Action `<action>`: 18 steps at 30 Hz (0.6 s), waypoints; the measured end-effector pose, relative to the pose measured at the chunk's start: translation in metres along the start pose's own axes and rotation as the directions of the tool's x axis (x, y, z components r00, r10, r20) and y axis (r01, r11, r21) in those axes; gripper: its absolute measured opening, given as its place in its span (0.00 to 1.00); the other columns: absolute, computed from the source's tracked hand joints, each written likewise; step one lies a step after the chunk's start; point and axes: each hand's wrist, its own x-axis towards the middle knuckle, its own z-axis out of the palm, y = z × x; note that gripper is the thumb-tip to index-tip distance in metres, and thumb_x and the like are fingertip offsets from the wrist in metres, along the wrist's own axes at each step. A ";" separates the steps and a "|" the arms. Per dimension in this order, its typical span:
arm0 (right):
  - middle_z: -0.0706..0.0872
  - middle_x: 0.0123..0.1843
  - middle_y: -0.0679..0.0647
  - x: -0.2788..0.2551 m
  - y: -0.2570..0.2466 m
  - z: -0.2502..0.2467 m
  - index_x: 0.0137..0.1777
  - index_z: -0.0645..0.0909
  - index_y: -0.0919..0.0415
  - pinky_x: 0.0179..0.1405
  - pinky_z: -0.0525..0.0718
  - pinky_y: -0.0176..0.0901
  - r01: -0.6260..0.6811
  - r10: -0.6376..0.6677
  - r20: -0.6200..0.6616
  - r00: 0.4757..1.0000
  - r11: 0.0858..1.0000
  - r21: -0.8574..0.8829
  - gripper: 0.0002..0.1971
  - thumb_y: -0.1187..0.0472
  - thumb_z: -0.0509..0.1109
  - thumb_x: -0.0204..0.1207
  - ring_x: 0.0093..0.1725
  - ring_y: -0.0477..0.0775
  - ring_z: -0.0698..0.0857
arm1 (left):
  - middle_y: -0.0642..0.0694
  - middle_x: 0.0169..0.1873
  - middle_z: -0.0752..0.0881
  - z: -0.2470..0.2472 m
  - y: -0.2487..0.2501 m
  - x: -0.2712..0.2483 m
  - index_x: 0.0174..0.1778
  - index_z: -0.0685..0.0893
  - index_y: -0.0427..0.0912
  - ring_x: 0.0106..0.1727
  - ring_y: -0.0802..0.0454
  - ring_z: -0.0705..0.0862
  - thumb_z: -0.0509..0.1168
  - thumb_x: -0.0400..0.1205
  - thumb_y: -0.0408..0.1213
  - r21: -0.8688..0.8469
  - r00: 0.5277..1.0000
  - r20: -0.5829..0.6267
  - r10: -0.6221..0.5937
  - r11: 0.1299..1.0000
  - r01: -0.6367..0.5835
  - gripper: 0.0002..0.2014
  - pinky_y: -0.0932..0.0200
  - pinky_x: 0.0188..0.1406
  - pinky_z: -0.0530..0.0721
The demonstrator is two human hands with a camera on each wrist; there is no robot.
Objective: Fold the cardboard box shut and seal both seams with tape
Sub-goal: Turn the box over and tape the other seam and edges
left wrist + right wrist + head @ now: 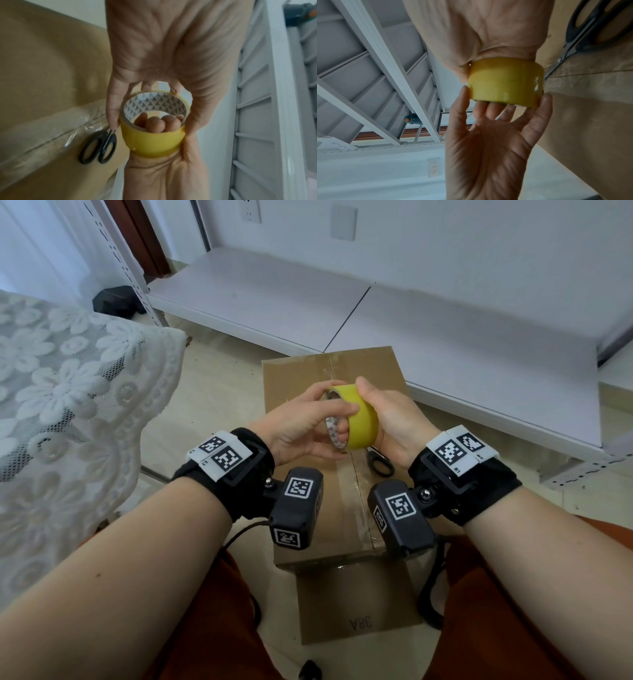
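Pale floor tiles and a low white shelf board [274, 299] fill the background of the head view, with a lace cloth [68, 392] at the left edge. On the floor stands the cardboard box [329, 494], its top flaps folded shut and the centre seam covered by clear tape; a lower flap marked "A8E" lies out flat toward the person. Both hands are raised above the box top. The left hand [301, 422] holds the yellow tape roll [359, 419] by thumb and fingers at its rim, and the right hand [390, 422] is wrapped round the roll, fingers reaching into the core. Black scissors [380, 462] lie on the box top, mostly hidden behind the right hand. Left wrist view: the left hand [171, 44] pinches the tape roll [154, 144] at its edges; right-hand fingertips [156, 124] show inside the patterned core; the scissors [97, 147] rest just beside the taped seam, blades partly covered by a finger. Right wrist view: the right hand [488, 31] grips the tape roll [503, 81]; the scissors [594, 29] are cut off by the frame edge. The loose end of the tape cannot be made out in any view.
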 end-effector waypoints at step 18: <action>0.90 0.42 0.63 0.002 0.007 -0.003 0.64 0.78 0.72 0.39 0.86 0.40 0.157 -0.103 0.247 0.963 0.965 -0.210 0.18 0.67 0.71 0.75 0.41 0.54 0.90 | 0.38 0.31 0.83 -0.010 -0.002 0.009 0.68 0.74 0.41 0.38 0.43 0.81 0.58 0.81 0.61 -0.236 0.974 -0.061 -0.218 0.951 0.198 0.29 0.52 0.28 0.89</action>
